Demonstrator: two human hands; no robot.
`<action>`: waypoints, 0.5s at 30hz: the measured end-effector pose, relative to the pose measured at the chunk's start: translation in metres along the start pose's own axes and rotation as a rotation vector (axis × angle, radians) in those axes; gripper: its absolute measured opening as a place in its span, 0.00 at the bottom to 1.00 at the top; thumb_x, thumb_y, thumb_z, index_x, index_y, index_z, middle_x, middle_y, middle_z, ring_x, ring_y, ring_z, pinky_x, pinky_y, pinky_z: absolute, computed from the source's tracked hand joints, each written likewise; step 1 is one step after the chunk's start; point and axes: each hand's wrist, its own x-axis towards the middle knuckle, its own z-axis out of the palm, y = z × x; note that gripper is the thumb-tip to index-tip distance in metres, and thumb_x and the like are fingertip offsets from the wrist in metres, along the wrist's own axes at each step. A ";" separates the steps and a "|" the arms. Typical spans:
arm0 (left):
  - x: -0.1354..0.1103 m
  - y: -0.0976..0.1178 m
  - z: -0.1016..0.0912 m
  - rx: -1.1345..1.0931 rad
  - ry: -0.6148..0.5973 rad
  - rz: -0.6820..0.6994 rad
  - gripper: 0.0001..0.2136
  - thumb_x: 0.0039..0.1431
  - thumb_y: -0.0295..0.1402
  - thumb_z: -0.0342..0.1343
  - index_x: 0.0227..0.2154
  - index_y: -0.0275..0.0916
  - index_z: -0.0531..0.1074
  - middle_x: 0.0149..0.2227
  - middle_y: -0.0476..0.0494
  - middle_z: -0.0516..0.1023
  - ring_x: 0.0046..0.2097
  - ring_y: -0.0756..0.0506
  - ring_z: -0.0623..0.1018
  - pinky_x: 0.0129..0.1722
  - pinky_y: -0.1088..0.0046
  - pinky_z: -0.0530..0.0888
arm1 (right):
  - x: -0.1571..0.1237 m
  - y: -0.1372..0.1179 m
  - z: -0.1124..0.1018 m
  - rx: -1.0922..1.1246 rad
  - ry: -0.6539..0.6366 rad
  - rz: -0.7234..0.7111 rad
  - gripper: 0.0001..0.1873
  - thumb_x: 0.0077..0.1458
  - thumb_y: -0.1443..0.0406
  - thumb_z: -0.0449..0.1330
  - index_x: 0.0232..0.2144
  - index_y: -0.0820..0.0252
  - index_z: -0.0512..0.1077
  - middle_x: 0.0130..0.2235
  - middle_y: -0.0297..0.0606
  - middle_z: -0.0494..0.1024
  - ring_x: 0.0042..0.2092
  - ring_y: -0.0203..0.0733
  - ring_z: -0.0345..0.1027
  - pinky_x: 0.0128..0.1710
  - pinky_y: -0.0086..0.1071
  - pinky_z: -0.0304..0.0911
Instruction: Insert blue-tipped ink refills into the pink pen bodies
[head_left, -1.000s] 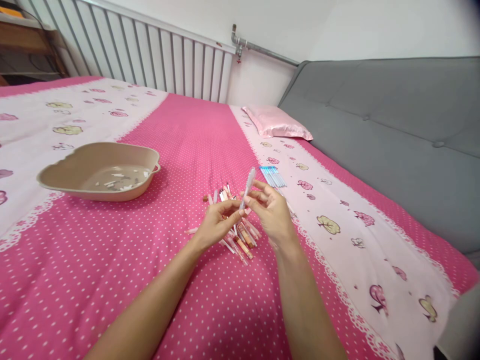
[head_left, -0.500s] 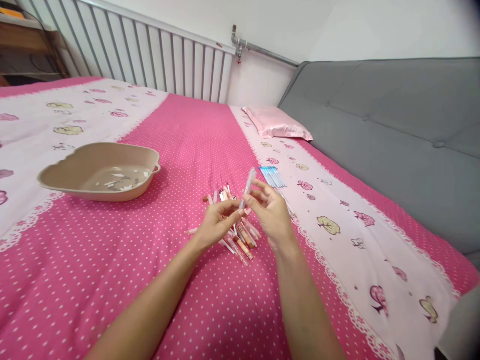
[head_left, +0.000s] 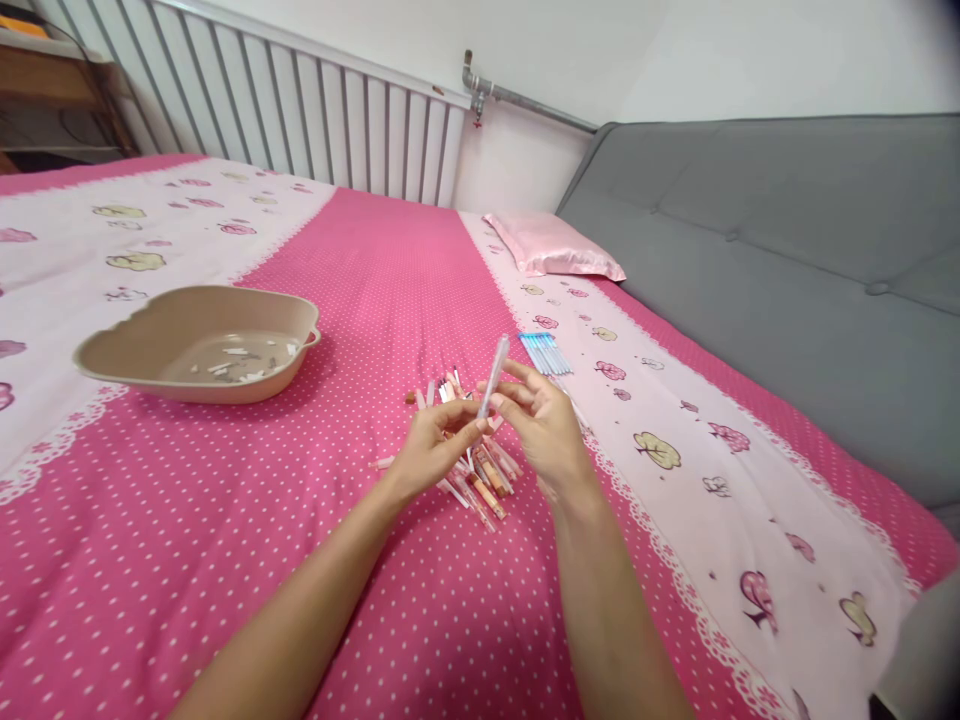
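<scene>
Aloft, pen (head_left: 492, 377) between left hand (head_left: 431, 442), right hand (head_left: 544, 425).

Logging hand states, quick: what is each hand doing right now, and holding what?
Left hand: closed, pinching the lower end of the clear pen.
Right hand: closed, fingertips on the same pen, higher up.

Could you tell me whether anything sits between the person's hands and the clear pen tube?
Nothing visible does. The left hand pinches the clear pen tube at its lower end and the right hand holds it just above. The pile of pen parts lies beneath them.
</scene>
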 end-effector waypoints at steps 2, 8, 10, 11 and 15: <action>0.000 0.000 0.000 -0.001 -0.002 0.000 0.16 0.55 0.41 0.55 0.40 0.33 0.73 0.31 0.43 0.75 0.30 0.49 0.72 0.31 0.75 0.69 | 0.000 0.001 -0.001 -0.009 0.009 0.000 0.22 0.49 0.68 0.58 0.49 0.60 0.65 0.38 0.40 0.76 0.40 0.40 0.71 0.39 0.35 0.68; 0.000 0.000 0.000 -0.019 -0.012 -0.007 0.16 0.55 0.40 0.55 0.41 0.33 0.73 0.30 0.43 0.75 0.32 0.49 0.73 0.32 0.75 0.69 | 0.001 0.002 -0.001 -0.022 0.031 -0.010 0.22 0.47 0.68 0.60 0.46 0.60 0.66 0.37 0.39 0.76 0.38 0.39 0.71 0.38 0.34 0.67; 0.000 0.001 0.000 -0.009 -0.008 -0.004 0.16 0.55 0.40 0.55 0.41 0.33 0.73 0.31 0.43 0.75 0.32 0.48 0.73 0.32 0.74 0.69 | 0.002 0.002 -0.001 -0.028 0.038 -0.012 0.21 0.47 0.67 0.61 0.46 0.60 0.66 0.37 0.38 0.76 0.38 0.38 0.71 0.38 0.33 0.67; 0.000 0.001 0.000 -0.006 -0.005 -0.003 0.16 0.55 0.40 0.55 0.40 0.33 0.73 0.30 0.43 0.75 0.32 0.48 0.73 0.33 0.74 0.69 | 0.002 0.002 -0.001 -0.031 0.041 -0.013 0.21 0.47 0.67 0.61 0.46 0.60 0.66 0.36 0.38 0.76 0.38 0.38 0.71 0.38 0.33 0.67; 0.000 0.001 0.001 -0.003 0.002 -0.005 0.16 0.55 0.41 0.54 0.39 0.32 0.73 0.30 0.43 0.75 0.32 0.48 0.73 0.33 0.74 0.69 | 0.001 0.001 0.000 -0.027 0.046 -0.008 0.22 0.46 0.67 0.61 0.45 0.61 0.66 0.36 0.38 0.76 0.36 0.38 0.71 0.36 0.33 0.68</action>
